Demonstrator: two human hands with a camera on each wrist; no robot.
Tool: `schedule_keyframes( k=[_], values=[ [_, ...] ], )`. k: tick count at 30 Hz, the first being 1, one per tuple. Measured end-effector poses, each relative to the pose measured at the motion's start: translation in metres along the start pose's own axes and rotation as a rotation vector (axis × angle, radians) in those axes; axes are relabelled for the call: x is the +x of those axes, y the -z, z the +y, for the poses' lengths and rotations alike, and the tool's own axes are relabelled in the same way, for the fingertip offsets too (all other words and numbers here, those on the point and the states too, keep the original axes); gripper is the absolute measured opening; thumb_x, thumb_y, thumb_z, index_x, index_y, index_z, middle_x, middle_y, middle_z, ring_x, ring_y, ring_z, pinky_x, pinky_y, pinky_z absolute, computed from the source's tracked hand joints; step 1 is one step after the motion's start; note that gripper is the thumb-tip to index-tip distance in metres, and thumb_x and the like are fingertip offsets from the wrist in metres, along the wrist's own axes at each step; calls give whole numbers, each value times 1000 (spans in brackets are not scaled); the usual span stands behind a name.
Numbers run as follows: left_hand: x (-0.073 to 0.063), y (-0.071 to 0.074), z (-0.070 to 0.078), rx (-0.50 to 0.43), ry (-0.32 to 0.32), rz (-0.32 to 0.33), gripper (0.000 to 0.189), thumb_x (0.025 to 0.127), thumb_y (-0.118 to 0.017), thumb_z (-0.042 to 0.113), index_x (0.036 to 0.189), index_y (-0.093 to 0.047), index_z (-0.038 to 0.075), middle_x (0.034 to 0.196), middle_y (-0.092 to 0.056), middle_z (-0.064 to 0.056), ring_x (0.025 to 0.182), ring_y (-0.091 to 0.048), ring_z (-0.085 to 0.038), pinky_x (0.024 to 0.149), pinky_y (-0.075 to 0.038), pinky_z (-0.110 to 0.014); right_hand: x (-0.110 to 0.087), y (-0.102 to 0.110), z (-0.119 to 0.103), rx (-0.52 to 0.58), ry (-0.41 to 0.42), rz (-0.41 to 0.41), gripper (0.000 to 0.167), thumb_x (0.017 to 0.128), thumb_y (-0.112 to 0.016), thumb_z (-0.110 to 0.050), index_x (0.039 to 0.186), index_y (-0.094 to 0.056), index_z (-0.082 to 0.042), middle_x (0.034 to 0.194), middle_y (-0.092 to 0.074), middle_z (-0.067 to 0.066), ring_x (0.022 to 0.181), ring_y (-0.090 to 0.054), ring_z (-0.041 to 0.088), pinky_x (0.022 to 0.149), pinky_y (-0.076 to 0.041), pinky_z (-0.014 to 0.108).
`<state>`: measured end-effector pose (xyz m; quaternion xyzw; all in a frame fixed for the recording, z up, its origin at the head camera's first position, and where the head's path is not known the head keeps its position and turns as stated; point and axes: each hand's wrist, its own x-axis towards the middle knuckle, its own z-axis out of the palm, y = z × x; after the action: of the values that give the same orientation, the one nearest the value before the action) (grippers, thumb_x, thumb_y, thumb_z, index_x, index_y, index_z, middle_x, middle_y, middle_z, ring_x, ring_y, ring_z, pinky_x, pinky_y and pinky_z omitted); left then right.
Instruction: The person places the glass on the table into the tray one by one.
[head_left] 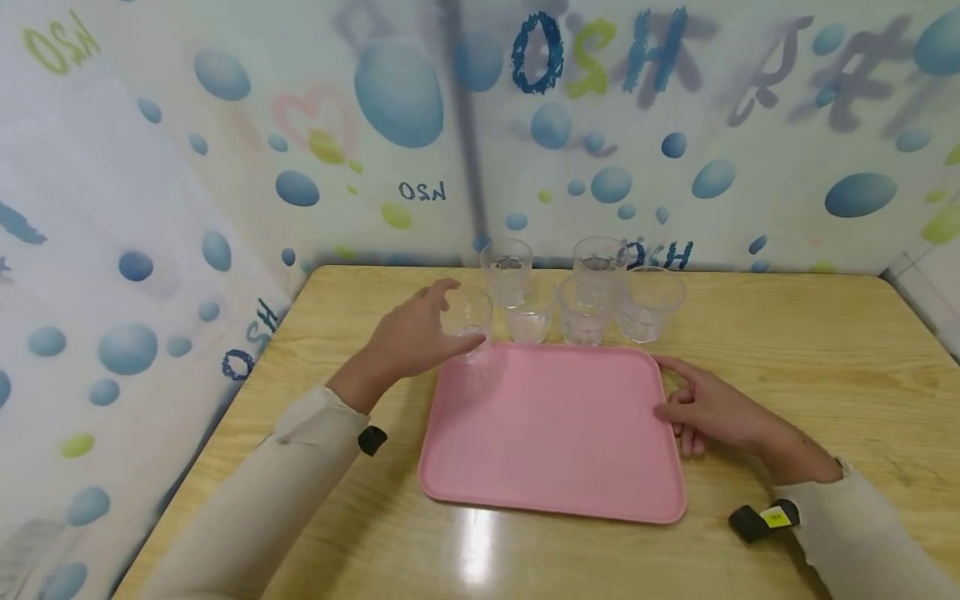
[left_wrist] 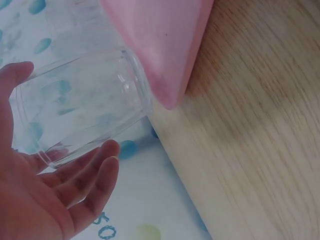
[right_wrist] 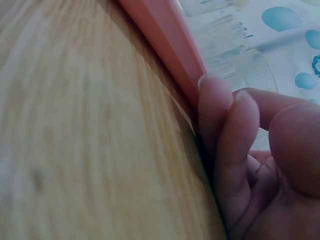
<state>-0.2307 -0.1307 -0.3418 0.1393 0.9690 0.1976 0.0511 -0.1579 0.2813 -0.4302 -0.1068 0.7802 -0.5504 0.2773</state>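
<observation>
Our sleeves (head_left: 255, 500) lay nearest; left fingers (left_wrist: 96, 190) clasped a glass (left_wrist: 82, 105), right fingers (right_wrist: 236, 132) the tray (head_left: 551, 433); at twelve o'clock, five glasses (head_left: 649, 307) seemingly remained.

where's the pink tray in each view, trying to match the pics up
Head: just below and right of centre, with the right hand at its right edge; pink tray.
Left wrist: top centre, one corner pointing down, beside a clear cup.
Right wrist: a strip slanting from top centre down to that hand.
Shared landmark: the wooden tabletop, in all three.
</observation>
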Motion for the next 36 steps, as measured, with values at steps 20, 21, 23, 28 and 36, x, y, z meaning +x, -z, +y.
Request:
schedule_keyframes(
  k=[20,21,23,28,36],
  values=[
    [-15,-6,6,-51,-40,-119,87,83,-66,58,153,-30,21,139,-52,-16,118,-60,-32,96,-50,-50,0,1,0,15,35,-20,86,100,-61,-13,160,0,-7,72,-62,9,49,-64,14,48,-56,37],
    [-15,-7,7,-51,-40,-119,87,83,-66,57,153,-30,21,140,-52,-16,119,-60,-33,96,-49,-51,0,1,0,16,35,-21,86,100,-61,-13,160,0,-7,73,-63,9,49,-64,14,48,-56,37],
    [-15,-8,7,-49,-42,-122,86,84,-66,57,153,-30,21,140,-51,-17,120,-60,-33,97,-49,-51,0,0,0,16,37,-22,86,100,-61,-13,160,0,-7,73,-63,10,49,-64,14,48,-56,37],
    [-15,-10,6,-39,-59,-126,85,86,-66,57,154,-29,21,140,-51,-17,121,-60,-32,97,-50,-51,0,0,-1,5,42,-16,86,100,-61,-14,160,-1,-7,73,-63,11,49,-64,16,48,-56,38],
    [-12,-14,4,-43,-59,-149,86,88,-65,54,155,-26,19,142,-47,-19,123,-58,-35,98,-49,-53,0,1,0,-2,30,-9,86,100,-61,-15,161,-2,-8,73,-62,11,49,-64,17,48,-56,38]
  ],
)
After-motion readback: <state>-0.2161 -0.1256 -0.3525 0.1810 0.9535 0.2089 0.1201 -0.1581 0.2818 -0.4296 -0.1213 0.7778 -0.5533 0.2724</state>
